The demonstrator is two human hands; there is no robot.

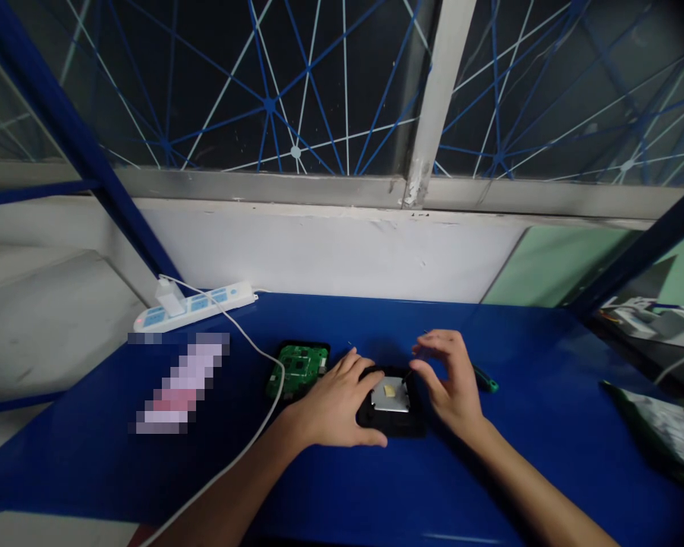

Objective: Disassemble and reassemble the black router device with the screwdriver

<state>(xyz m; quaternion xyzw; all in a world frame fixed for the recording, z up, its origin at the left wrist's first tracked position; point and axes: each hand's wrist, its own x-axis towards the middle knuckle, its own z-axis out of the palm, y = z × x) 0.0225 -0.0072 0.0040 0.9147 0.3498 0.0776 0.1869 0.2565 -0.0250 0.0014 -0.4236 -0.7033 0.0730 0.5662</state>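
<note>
My left hand (339, 403) spans the left side of a black plastic casing (368, 419), fingers at its far edge and thumb at its near edge, holding it against the table. In the casing lies a silver metal plate (383, 403) with a small yellowish patch (390, 391). Over the casing's right side, my right hand (450, 380) is closed in a pinch. A thin dark shaft (406, 377) shows between its fingertips and the plate, too small to name. Left of my left hand lies a green circuit board (299, 366) in a black shell.
A green-handled tool (486, 380) lies behind my right hand. A white power strip (199, 305) with a plugged-in adapter (169, 298) stands at the back left. Its white cable (239, 448) crosses the blue table (342, 501). A shiny bag (666, 433) is at the right.
</note>
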